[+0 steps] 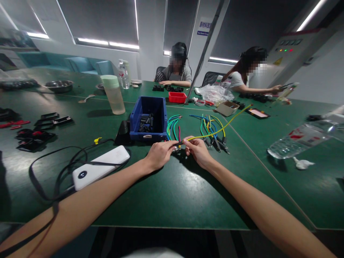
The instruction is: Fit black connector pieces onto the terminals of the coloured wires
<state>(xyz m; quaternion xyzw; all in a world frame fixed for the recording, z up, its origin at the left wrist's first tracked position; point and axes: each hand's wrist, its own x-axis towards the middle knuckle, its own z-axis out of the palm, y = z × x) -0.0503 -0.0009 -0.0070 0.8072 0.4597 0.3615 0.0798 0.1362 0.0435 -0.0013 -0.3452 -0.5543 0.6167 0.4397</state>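
My left hand (pixel 159 154) and my right hand (pixel 197 150) meet over the green table (pixel 172 193), fingertips almost touching. My right hand pinches a yellow wire (pixel 220 129) near its end; the wire rises to the right. My left hand grips a small dark connector piece (pixel 177 143) at that wire's end. Just behind my hands lie a bundle of green and blue wires (pixel 172 126) and a spread of coloured wires with black plugs (pixel 212 132).
A blue bin (pixel 148 120) with black parts stands behind my left hand. A white power bank (pixel 100 166) with black cables lies left. A green-lidded cup (pixel 113 94), a lying water bottle (pixel 303 138), a red tray (pixel 177 96). Two other people sit at the far side.
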